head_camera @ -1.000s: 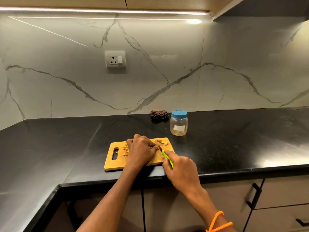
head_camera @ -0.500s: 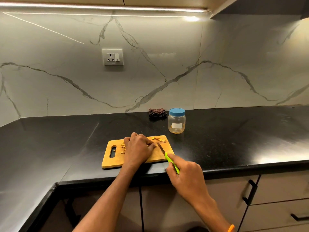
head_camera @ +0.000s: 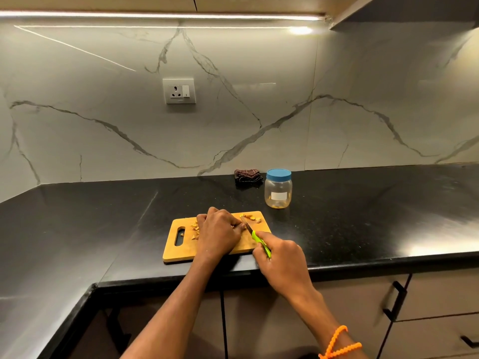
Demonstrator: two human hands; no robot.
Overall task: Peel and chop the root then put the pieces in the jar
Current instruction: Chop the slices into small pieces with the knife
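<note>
A wooden cutting board (head_camera: 181,251) lies near the front edge of the black counter. My left hand (head_camera: 219,233) is curled over the middle of the board and holds the root down; the root itself is hidden under the fingers. My right hand (head_camera: 281,257) grips a green-handled knife (head_camera: 252,233), whose blade points at my left fingertips. Cut root pieces (head_camera: 252,218) lie at the board's far right corner, and peel scraps (head_camera: 195,230) lie left of my left hand. A clear jar (head_camera: 278,189) with its blue lid on stands behind the board to the right.
A folded dark cloth (head_camera: 247,175) sits by the wall, left of the jar. A wall socket (head_camera: 178,91) is on the marble backsplash. The counter (head_camera: 363,216) wraps round to the left. Cabinet handles (head_camera: 394,300) show below right.
The right hand with the knife has shifted slightly back and forth beside my left hand on the board; the view has moved a little. The left hand stays put over the root.
</note>
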